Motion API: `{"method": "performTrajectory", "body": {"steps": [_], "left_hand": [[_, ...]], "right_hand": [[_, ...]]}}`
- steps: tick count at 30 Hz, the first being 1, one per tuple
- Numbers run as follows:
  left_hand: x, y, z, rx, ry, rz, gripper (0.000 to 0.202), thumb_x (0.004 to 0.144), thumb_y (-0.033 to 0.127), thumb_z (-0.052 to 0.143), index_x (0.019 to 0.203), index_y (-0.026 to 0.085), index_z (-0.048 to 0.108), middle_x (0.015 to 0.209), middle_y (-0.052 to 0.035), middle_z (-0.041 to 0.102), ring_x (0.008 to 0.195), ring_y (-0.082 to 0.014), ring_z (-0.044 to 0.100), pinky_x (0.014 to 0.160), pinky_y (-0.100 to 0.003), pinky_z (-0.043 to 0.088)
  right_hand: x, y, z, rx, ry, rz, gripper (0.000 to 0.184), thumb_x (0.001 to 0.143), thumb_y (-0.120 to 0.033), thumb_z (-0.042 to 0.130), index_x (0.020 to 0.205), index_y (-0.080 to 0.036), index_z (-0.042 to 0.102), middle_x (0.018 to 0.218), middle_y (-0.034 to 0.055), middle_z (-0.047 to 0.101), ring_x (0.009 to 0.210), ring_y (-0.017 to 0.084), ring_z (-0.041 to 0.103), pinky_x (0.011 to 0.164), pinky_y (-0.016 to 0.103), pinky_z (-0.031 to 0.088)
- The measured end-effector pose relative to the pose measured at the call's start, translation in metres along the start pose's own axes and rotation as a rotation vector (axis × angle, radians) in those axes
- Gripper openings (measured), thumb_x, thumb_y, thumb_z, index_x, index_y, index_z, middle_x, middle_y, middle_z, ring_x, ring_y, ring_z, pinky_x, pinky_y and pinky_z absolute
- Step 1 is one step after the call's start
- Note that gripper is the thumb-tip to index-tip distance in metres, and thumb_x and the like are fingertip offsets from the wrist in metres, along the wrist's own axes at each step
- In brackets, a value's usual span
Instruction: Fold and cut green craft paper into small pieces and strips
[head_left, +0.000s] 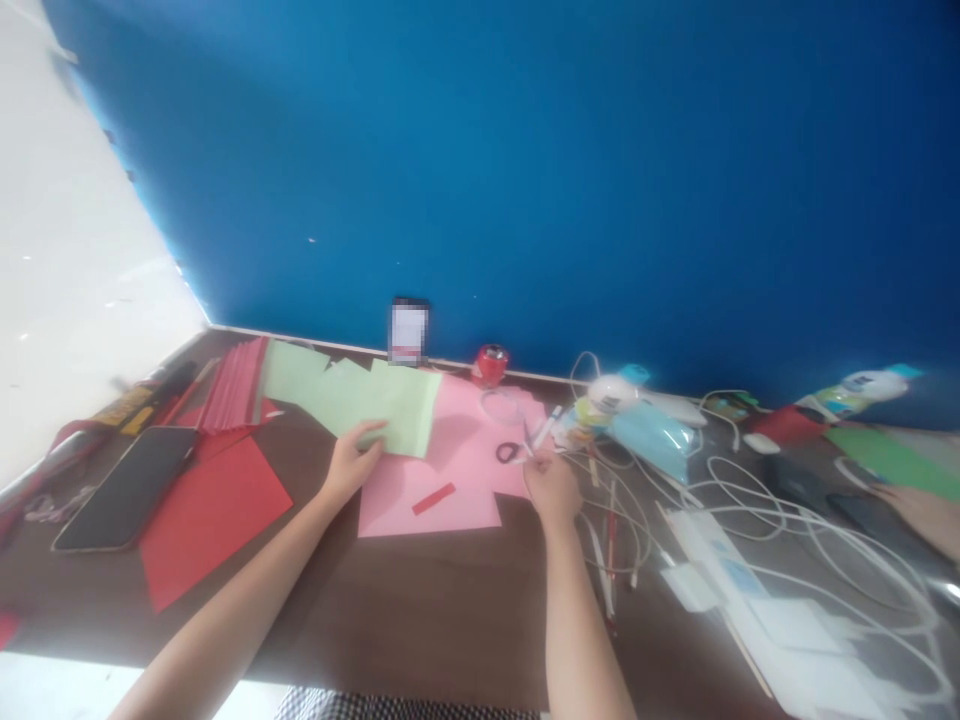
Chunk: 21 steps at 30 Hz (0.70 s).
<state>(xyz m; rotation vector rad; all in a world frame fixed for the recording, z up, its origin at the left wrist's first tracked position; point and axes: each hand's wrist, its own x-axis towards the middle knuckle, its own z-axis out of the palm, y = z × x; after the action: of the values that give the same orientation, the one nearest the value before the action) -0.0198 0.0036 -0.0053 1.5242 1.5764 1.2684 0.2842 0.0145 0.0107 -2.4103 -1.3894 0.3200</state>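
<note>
My left hand point(352, 465) pinches the near edge of a light green paper sheet point(375, 405) that lies over a pink paper sheet point(457, 470). My right hand point(551, 480) is closed around a pen or marker point(546, 432) at the pink sheet's right edge, right beside black-handled scissors point(510, 452). A small red paper strip point(433, 498) rests on the pink sheet between my hands.
Red sheets point(214, 510), a folded red stack point(232, 395) and a dark phone point(127, 488) lie left. A red tape roll point(491, 362) stands by the blue wall. White cables point(795, 540), white chargers, glue bottles point(847, 392), a light blue packet and green paper crowd the right.
</note>
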Motion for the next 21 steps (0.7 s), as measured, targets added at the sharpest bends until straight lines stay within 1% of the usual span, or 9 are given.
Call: {"method": "performTrajectory", "body": {"steps": [3, 7, 9, 12, 14, 15, 17, 19, 21], "left_hand": [[0.0, 0.002, 0.0, -0.003, -0.009, 0.001, 0.031, 0.071, 0.026, 0.05, 0.098, 0.018, 0.063, 0.101, -0.0055, 0.064, 0.077, -0.0188, 0.059, 0.066, -0.027, 0.046], [-0.001, 0.003, 0.001, -0.001, -0.02, -0.012, 0.031, 0.07, 0.026, 0.05, 0.098, 0.017, 0.062, 0.099, -0.0054, 0.064, 0.068, -0.0167, 0.059, 0.061, -0.027, 0.046], [-0.001, 0.003, 0.001, 0.0, -0.017, -0.003, 0.03, 0.071, 0.025, 0.05, 0.097, 0.018, 0.062, 0.1, -0.0055, 0.064, 0.073, -0.018, 0.06, 0.064, -0.028, 0.047], [-0.001, 0.003, 0.001, -0.014, -0.014, 0.018, 0.029, 0.071, 0.025, 0.05, 0.097, 0.018, 0.063, 0.101, -0.006, 0.064, 0.085, -0.0209, 0.06, 0.07, -0.028, 0.047], [-0.001, 0.003, 0.001, -0.029, -0.012, 0.022, 0.03, 0.071, 0.025, 0.051, 0.097, 0.018, 0.062, 0.101, -0.0064, 0.064, 0.087, -0.0214, 0.059, 0.069, -0.028, 0.047], [-0.001, 0.003, 0.001, -0.03, -0.011, 0.022, 0.03, 0.071, 0.025, 0.051, 0.097, 0.017, 0.062, 0.101, -0.0065, 0.064, 0.086, -0.0214, 0.06, 0.068, -0.028, 0.047], [-0.001, 0.002, 0.001, -0.016, -0.013, 0.021, 0.03, 0.071, 0.025, 0.051, 0.097, 0.017, 0.062, 0.1, -0.0064, 0.064, 0.082, -0.0208, 0.06, 0.067, -0.028, 0.047], [-0.001, 0.001, 0.001, 0.006, -0.01, 0.021, 0.03, 0.071, 0.025, 0.05, 0.098, 0.018, 0.062, 0.1, -0.0061, 0.064, 0.078, -0.0199, 0.06, 0.066, -0.029, 0.047], [-0.001, 0.0, 0.001, 0.014, -0.01, 0.02, 0.031, 0.071, 0.025, 0.049, 0.098, 0.018, 0.062, 0.101, -0.0058, 0.064, 0.078, -0.0194, 0.06, 0.068, -0.029, 0.047]], "right_hand": [[0.0, 0.0, 0.002, -0.036, 0.0, -0.015, 0.031, 0.075, -0.034, 0.043, 0.098, -0.022, 0.06, 0.09, 0.0105, 0.064, 0.082, 0.026, 0.059, 0.066, 0.034, 0.04], [0.0, 0.001, 0.003, -0.001, 0.039, -0.027, 0.026, 0.075, -0.032, 0.043, 0.089, -0.02, 0.062, 0.086, 0.0102, 0.065, 0.078, 0.026, 0.059, 0.063, 0.032, 0.039], [0.001, 0.003, 0.001, 0.068, 0.184, -0.011, 0.028, 0.077, -0.031, 0.04, 0.09, -0.018, 0.061, 0.084, 0.0108, 0.065, 0.077, 0.025, 0.058, 0.062, 0.03, 0.039], [0.001, 0.004, -0.003, 0.174, 0.505, 0.01, 0.033, 0.08, -0.029, 0.034, 0.1, -0.013, 0.055, 0.087, 0.0128, 0.063, 0.081, 0.024, 0.057, 0.065, 0.029, 0.038], [-0.002, 0.001, -0.005, 0.149, 0.612, -0.055, 0.035, 0.08, -0.027, 0.033, 0.103, -0.009, 0.053, 0.091, 0.015, 0.061, 0.086, 0.025, 0.056, 0.07, 0.031, 0.038], [-0.004, -0.001, -0.005, 0.1, 0.608, -0.106, 0.035, 0.079, -0.028, 0.035, 0.102, -0.009, 0.053, 0.092, 0.0159, 0.06, 0.088, 0.025, 0.055, 0.073, 0.032, 0.037], [-0.011, -0.01, -0.003, -0.041, 0.458, -0.187, 0.033, 0.078, -0.032, 0.039, 0.096, -0.01, 0.057, 0.089, 0.0156, 0.06, 0.088, 0.027, 0.055, 0.075, 0.036, 0.036], [-0.018, -0.019, 0.001, -0.172, 0.299, -0.165, 0.04, 0.076, -0.042, 0.042, 0.093, -0.01, 0.059, 0.089, 0.0173, 0.059, 0.086, 0.029, 0.055, 0.074, 0.04, 0.036], [-0.022, -0.026, 0.004, -0.245, 0.23, -0.139, 0.044, 0.076, -0.046, 0.042, 0.092, -0.009, 0.06, 0.091, 0.0186, 0.058, 0.086, 0.03, 0.055, 0.074, 0.042, 0.036]]}}
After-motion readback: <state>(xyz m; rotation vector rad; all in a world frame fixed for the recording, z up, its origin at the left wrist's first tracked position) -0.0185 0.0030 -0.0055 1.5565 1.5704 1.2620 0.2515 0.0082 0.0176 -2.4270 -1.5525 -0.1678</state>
